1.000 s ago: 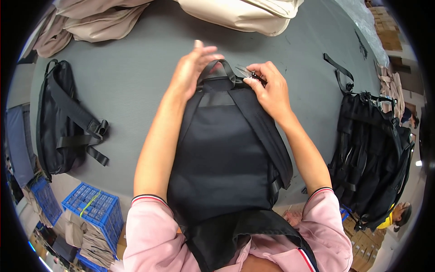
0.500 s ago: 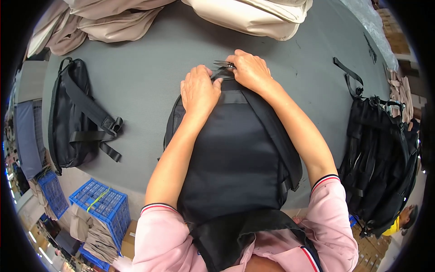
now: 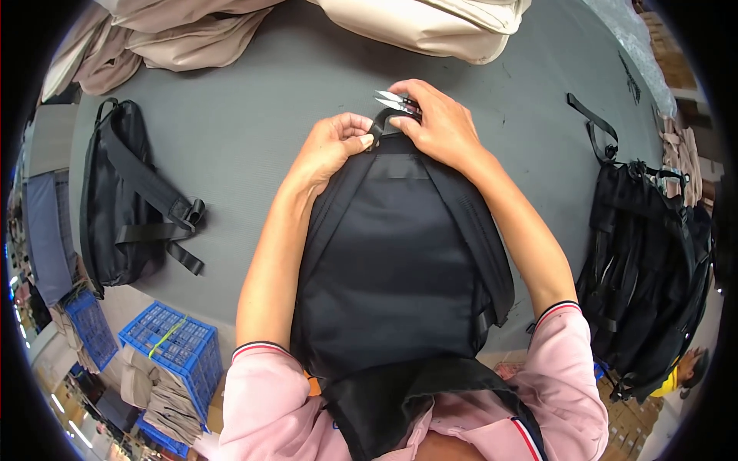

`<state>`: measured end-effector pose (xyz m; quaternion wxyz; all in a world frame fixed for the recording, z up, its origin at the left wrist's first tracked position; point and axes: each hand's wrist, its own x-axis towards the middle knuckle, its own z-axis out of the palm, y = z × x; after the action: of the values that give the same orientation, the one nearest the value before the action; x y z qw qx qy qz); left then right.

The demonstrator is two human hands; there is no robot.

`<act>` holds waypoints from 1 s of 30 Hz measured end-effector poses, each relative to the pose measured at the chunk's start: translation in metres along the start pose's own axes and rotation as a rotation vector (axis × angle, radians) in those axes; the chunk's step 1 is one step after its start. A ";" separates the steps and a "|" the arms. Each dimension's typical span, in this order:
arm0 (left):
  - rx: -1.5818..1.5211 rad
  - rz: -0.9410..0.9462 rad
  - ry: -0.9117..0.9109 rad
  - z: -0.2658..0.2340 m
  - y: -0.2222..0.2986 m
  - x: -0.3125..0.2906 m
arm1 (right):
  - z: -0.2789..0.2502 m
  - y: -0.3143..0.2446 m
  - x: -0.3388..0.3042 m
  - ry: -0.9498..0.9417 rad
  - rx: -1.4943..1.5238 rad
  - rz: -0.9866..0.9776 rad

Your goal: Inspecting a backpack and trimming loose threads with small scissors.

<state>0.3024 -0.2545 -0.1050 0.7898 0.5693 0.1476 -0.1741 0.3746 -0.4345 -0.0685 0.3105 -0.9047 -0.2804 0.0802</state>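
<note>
Hands flanked the carry loop (image 3: 380,125) at the top of a black backpack (image 3: 388,269), which lay on the worktop (image 3: 238,154) with its strap side up. The left hand (image 3: 334,147) pinched the loop's left part between thumb and fingers; the right hand (image 3: 442,127) was closed around small thread snips (image 3: 393,100), their tips parted and pointing left just above the loop. Whether its thumb also pressed on the loop could not be told.

The backpack seemed light for its size and soft, likely to fold or sag if lifted by one edge. Its fabric looked smooth, perhaps a little slippery, and hardly fragile, though sharp tips could have nicked it. The loop looked the surest hold, with the padded shoulder straps (image 3: 473,230) as second choice. No lettering could be read on the backpack; a shinier strip (image 3: 397,167) across its upper part showed no legible mark.

Left of the backpack lay another black bag (image 3: 115,200). Beyond the backpack's top sat a cream bag (image 3: 430,29); well to its right, black bags (image 3: 634,253) were bunched together.
</note>
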 end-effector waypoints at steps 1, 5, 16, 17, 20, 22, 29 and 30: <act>-0.005 -0.003 0.005 -0.001 0.000 0.000 | -0.007 -0.006 -0.006 -0.030 -0.006 0.002; 0.027 -0.018 0.018 0.004 0.001 0.002 | -0.018 -0.002 -0.015 -0.068 -0.159 -0.200; 0.051 -0.001 0.008 0.001 0.003 0.001 | -0.017 -0.003 -0.009 -0.043 -0.202 -0.256; 0.069 -0.008 0.002 0.001 0.004 0.001 | -0.018 -0.003 -0.009 -0.060 -0.200 -0.241; 0.077 -0.018 -0.008 0.002 0.006 0.001 | -0.017 0.000 -0.007 0.016 -0.228 -0.384; 0.067 -0.018 -0.012 0.003 0.006 0.000 | -0.017 0.000 -0.006 0.021 -0.253 -0.415; 0.073 -0.026 0.022 0.002 0.005 0.001 | -0.023 -0.002 -0.014 0.004 -0.267 -0.304; 0.069 -0.010 0.021 0.001 0.005 0.001 | -0.021 -0.003 -0.014 0.003 -0.267 -0.304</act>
<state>0.3052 -0.2542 -0.1010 0.7673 0.5972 0.1526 -0.1770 0.3683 -0.4515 -0.0503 0.1967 -0.8852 -0.4215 -0.0068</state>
